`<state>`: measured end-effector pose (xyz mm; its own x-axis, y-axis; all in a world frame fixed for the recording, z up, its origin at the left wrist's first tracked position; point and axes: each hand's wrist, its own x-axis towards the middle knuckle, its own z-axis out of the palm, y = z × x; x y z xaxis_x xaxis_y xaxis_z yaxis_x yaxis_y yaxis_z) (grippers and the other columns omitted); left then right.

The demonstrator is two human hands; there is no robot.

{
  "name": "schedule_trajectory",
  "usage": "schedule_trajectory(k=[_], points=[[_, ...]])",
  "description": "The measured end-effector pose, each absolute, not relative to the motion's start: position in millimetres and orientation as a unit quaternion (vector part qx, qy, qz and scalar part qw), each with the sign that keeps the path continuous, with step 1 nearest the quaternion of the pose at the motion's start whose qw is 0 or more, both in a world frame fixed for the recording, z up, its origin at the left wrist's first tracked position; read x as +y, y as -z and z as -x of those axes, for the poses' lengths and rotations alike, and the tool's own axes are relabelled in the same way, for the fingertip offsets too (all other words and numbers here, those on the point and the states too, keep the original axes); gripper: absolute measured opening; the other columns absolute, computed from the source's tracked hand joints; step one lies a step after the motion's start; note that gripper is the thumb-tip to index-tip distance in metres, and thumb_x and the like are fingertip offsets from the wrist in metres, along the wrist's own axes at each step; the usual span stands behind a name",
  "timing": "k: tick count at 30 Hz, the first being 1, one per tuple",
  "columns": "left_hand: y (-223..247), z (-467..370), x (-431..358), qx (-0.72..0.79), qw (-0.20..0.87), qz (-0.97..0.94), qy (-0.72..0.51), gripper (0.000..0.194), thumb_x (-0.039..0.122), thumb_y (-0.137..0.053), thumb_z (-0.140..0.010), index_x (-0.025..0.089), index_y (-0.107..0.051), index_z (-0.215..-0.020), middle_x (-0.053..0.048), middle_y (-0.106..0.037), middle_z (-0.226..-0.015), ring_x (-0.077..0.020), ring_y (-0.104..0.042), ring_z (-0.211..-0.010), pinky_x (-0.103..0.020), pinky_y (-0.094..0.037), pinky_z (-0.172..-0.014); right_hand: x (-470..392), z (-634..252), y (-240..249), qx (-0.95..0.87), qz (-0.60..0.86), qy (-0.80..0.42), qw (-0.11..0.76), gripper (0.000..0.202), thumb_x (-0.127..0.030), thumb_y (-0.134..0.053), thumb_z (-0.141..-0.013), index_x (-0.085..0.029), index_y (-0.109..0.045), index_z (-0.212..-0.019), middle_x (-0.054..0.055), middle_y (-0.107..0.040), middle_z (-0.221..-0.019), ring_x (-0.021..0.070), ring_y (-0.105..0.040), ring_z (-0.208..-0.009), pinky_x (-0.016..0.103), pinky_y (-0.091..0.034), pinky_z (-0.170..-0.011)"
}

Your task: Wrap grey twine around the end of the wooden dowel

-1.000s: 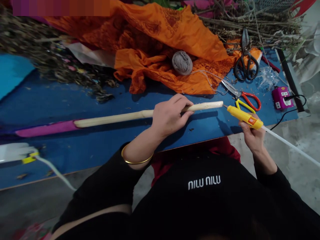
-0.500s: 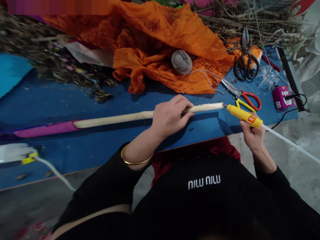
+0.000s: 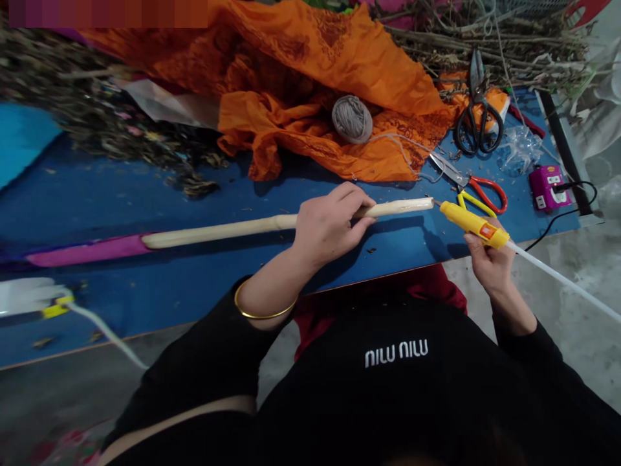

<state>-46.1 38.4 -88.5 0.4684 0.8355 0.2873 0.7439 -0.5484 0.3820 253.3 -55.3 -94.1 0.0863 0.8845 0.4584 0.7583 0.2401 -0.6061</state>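
Note:
My left hand is closed around a long pale wooden stick held level over the blue table. Pink cloth covers the stick's far left part. A shiny clear streak, looking like glue, runs along the stick's right end. In my right hand is a yellow hot glue gun, its nozzle pointing left right at the stick's tip; whether they touch I cannot tell. A white glue stick sticks out of the gun's back.
Behind the stick lie orange cloth, a grey yarn ball and dried stems. Red-and-yellow-handled scissors, black scissors and a purple power socket are at the right. A white power strip lies front left.
Almost nothing differs. Both hands, the stick and the glue gun keep their places, with only a very slight shift of the view.

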Motion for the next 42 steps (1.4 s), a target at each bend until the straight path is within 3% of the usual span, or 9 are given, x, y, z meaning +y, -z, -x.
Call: schedule_trajectory(k=[15, 32, 42], points=[[89.0, 47.3, 40.1, 0.469, 0.110, -0.847, -0.224, 0.014, 0.026, -0.072, -0.089, 0.021, -0.076, -0.102, -0.005, -0.077, -0.104, -0.0202, -0.074, -0.091, -0.029, -0.050, -0.068, -59.9, -253.0, 98.2, -0.673, 0.611, -0.077, 0.409, 0.024, -0.045, -0.062, -0.098, -0.022, -0.067, -0.098, 0.004, -0.069, -0.089, 0.0172, -0.061, -0.073, 0.035, -0.050, -0.067], [89.8, 49.3, 40.1, 0.469, 0.117, -0.846, -0.226, 0.027, 0.043, -0.060, -0.100, 0.027, -0.077, -0.114, -0.006, -0.080, -0.112, -0.0233, -0.076, -0.100, -0.033, -0.054, -0.077, -65.1, -250.7, 99.6, -0.663, 0.637, -0.066, 0.388, 0.032, -0.053, -0.060, -0.098, -0.023, -0.067, -0.101, 0.005, -0.070, -0.088, 0.0196, -0.066, -0.076, 0.037, -0.055, -0.071], [90.9, 50.1, 41.1, 0.468, 0.105, -0.846, -0.233, 0.028, 0.043, -0.059, -0.101, 0.027, -0.078, -0.115, -0.006, -0.081, -0.111, -0.0230, -0.076, -0.098, -0.033, -0.055, -0.077, -65.5, -250.2, 99.2, -0.676, 0.619, -0.051, 0.397, 0.025, -0.046, -0.060, -0.098, -0.023, -0.067, -0.104, 0.005, -0.072, -0.090, 0.0181, -0.064, -0.074, 0.036, -0.053, -0.068]])
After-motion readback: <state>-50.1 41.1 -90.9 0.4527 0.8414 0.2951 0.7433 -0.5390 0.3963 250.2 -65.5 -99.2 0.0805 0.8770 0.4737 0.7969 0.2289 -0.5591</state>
